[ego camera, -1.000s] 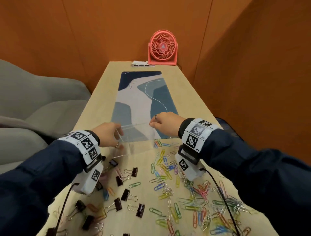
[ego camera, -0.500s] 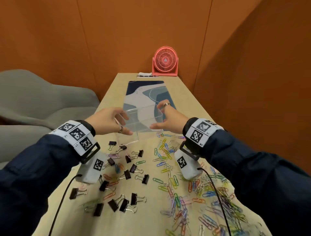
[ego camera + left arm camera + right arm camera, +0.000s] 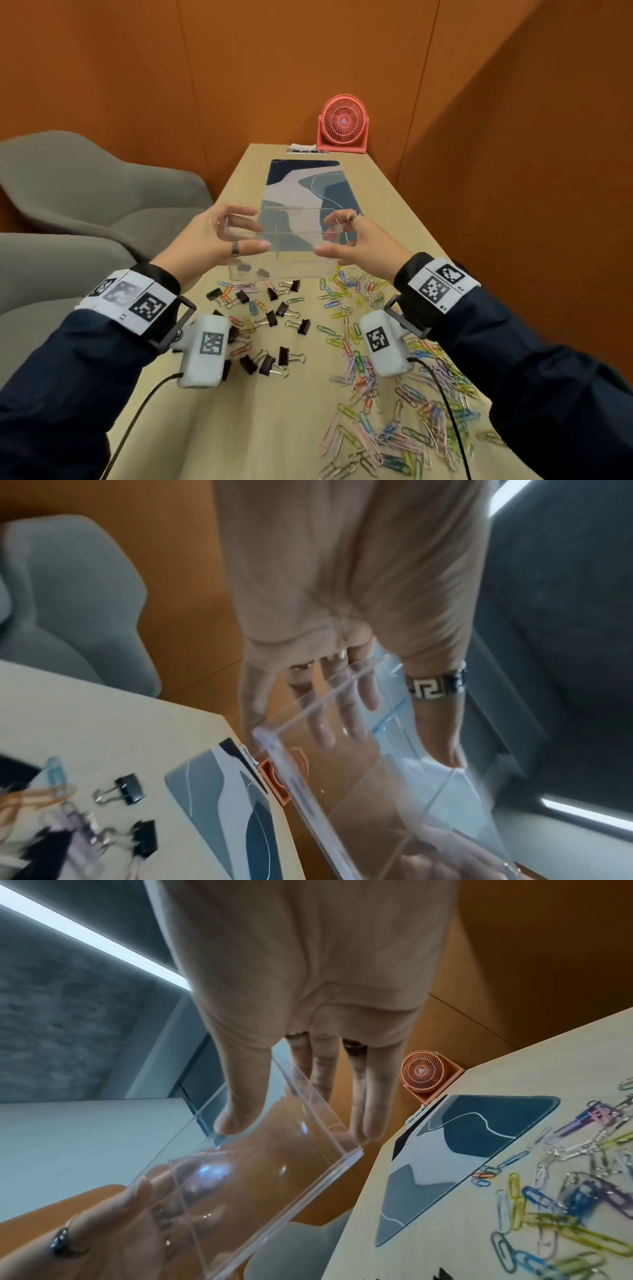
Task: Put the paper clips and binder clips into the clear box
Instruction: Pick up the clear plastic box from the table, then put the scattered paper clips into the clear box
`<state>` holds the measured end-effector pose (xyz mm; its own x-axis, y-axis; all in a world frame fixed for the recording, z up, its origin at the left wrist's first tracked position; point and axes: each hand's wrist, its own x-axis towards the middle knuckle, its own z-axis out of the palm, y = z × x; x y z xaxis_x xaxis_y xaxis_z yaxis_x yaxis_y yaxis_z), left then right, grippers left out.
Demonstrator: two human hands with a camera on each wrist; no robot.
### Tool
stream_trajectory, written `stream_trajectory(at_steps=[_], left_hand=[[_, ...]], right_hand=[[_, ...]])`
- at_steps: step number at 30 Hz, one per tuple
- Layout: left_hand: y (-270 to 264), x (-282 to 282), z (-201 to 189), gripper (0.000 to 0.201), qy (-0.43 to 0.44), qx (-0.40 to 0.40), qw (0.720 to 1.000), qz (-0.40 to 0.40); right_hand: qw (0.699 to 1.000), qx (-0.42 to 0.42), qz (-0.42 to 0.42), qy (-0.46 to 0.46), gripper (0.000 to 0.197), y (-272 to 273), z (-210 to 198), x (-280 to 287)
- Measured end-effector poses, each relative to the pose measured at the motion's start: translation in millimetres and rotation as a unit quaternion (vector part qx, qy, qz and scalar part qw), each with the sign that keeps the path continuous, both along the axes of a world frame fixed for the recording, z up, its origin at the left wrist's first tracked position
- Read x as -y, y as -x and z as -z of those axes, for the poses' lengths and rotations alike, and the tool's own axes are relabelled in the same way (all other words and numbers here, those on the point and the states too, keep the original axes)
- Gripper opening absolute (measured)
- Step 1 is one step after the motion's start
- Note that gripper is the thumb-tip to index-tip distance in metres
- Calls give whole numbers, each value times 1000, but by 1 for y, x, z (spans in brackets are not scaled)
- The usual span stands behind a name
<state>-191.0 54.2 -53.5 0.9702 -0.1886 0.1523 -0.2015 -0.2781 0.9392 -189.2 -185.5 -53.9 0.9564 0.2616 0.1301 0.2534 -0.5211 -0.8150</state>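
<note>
Right, clear box is up off the table, held between both hands, above the clips.

Left hand grips the box's left end, thumb on the near side, fingers spread flat on the end wall; right hand grips the right end the same way, thumb on the near wall. Long axis runs left-right, across the table's length; which way the opening faces I can't tell through the clear walls. Box looks empty. Binder clips scattered on the table below and left-centre, coloured paper clips spread right, all well apart from the box. Desk mat beyond it, pink fan at the far end, grey chairs left.
</note>
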Motion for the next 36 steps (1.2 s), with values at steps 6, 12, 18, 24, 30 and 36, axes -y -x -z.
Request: stream_trajectory(at_steps=[6,12,18,24,30,36], left_hand=[[12,2,15,72,47,-63,997,16],[-9,0,31,58,84,-32,995,-51],[-35,-9,52,53,86,-19,993,-82],[-47,-8,55,55,79,-19,994,-72],[-45,-6,52,57,80,-17,994,-74],[-37,-4,49,57,89,-22,993,-72]], right_hand=[[999,-36,-13,10,47,5,8,6],[986,-135,5,96,56,-31,18,20],[920,-169,41,352,46,-94,50,18],[878,-162,-19,449,46,-129,74,2],[832,-143,-71,531,51,-118,75,-1],[848,-159,-107,494,44,-93,50,12]])
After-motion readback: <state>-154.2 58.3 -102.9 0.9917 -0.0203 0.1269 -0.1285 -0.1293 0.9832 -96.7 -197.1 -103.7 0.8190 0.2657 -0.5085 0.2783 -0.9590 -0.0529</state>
